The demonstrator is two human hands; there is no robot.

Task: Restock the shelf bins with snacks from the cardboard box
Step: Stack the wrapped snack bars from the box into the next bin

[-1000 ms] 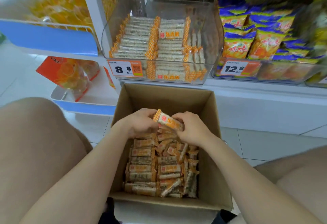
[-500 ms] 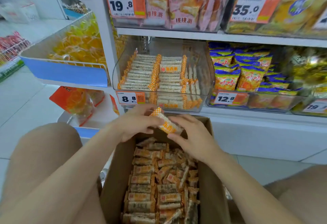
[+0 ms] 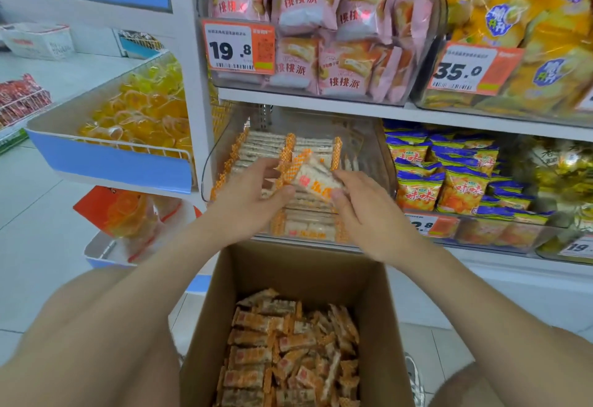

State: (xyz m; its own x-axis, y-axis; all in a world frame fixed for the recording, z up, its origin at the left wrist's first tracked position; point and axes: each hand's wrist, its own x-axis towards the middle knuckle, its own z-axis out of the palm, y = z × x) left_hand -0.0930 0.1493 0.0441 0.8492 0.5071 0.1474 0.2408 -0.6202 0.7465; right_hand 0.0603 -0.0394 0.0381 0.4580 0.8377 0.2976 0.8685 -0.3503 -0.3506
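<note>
Both hands hold a small stack of orange-and-white wrapped snack bars (image 3: pixel 313 175) over the front of a clear shelf bin (image 3: pixel 377 162). My left hand (image 3: pixel 253 191) grips the stack's left end, and my right hand (image 3: pixel 362 204) pinches its right end. Rows of the same bars lie inside the bin. Below my arms stands an open cardboard box (image 3: pixel 321 271), with several more bars (image 3: pixel 288 352) lying loose in it.
Blue-and-orange snack bags (image 3: pixel 449 175) fill the bin to the right. Pink pastry packs (image 3: pixel 321 37) and yellow bags (image 3: pixel 513 37) sit on the shelf above. A wire basket of yellow jelly cups (image 3: pixel 144 111) juts out at left. My knees flank the box.
Both hands lifted the bars out of the box and up to the front of the clear bin. The view has tilted upward, showing the shelf above.
</note>
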